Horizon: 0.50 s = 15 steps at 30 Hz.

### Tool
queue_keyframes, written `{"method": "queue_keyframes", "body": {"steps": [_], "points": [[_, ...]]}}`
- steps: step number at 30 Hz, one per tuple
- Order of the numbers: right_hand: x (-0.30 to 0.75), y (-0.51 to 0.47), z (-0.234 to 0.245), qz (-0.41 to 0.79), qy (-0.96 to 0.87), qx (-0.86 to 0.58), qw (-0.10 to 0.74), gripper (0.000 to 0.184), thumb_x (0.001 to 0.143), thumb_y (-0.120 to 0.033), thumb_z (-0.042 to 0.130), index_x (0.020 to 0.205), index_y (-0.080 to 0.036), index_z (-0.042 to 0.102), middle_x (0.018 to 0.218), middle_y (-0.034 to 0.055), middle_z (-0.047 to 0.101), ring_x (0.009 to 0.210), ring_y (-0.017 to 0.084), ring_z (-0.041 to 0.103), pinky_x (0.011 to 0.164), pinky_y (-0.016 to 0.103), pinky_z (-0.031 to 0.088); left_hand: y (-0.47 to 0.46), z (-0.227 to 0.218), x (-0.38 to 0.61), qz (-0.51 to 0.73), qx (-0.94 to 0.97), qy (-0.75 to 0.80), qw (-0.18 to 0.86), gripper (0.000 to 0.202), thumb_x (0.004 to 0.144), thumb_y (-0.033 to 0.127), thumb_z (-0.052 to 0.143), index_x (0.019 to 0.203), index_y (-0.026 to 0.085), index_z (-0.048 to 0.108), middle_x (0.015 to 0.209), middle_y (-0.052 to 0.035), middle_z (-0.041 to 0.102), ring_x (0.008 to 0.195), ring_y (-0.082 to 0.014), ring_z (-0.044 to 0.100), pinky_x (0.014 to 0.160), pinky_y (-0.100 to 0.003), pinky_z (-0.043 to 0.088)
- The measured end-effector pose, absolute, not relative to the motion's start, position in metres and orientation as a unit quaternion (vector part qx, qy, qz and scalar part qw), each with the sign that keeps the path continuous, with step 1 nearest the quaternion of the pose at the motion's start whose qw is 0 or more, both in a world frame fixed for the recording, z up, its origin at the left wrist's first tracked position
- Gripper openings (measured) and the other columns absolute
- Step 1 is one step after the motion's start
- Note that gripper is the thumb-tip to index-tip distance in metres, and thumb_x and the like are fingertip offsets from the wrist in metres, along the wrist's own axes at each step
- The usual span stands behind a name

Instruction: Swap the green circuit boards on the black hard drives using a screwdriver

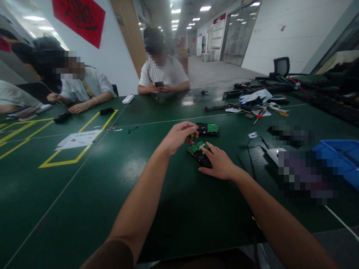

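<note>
A hard drive [202,154] with a green circuit board lies at an angle on the green table, board side up. My right hand [220,161] rests over its right side with fingers spread, touching the drive. Above the drive's upper left corner, my left hand [182,137] is closed around a small yellow-and-black screwdriver [192,136]. Fingers hide most of the tool, and its tip cannot be made out. Just behind lies a second hard drive [211,129], also with its green board facing up.
On the right are a blue bin [331,149], a black cable [249,149] and a red-handled screwdriver [260,115] beside a white glove [256,97]. Paper [78,140] lies across yellow tape [60,163] on the left. Two people sit opposite; one holds a phone [159,84].
</note>
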State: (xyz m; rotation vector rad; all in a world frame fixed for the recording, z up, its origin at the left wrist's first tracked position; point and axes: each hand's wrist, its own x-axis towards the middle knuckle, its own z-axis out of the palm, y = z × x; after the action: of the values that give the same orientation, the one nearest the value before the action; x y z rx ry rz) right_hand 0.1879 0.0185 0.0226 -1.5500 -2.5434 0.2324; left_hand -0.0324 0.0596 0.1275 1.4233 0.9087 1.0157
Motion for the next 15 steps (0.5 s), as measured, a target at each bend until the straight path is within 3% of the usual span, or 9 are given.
{"method": "queue_keyframes", "body": {"steps": [6, 15], "points": [[0.1882, 0.0179, 0.0243, 0.078, -0.849, -0.517, 0.077, 0.103, 0.083, -0.082, 0.054, 0.162, -0.021, 0.032, 0.170, 0.0187, 0.021, 0.149, 0.045, 0.032, 0.117, 0.059, 0.030, 0.0599, 0.1288, -0.0320, 0.440, 0.575, 0.400, 0.562, 0.011, 0.091, 0.028, 0.065, 0.089, 0.017, 0.063, 0.092, -0.0107, 0.073, 0.084, -0.0187, 0.067, 0.068, -0.029, 0.055], [0.1877, 0.0167, 0.0249, 0.078, -0.849, -0.517, 0.076, 0.101, 0.084, -0.080, 0.056, 0.162, -0.020, 0.032, 0.170, 0.0187, 0.023, 0.150, 0.044, 0.031, 0.118, 0.058, 0.030, 0.0626, 0.1247, -0.0342, 0.437, 0.624, 0.414, 0.498, 0.018, 0.089, 0.033, 0.064, 0.086, 0.018, 0.075, 0.098, -0.0085, 0.071, 0.087, -0.0177, 0.062, 0.065, -0.026, 0.051]]}}
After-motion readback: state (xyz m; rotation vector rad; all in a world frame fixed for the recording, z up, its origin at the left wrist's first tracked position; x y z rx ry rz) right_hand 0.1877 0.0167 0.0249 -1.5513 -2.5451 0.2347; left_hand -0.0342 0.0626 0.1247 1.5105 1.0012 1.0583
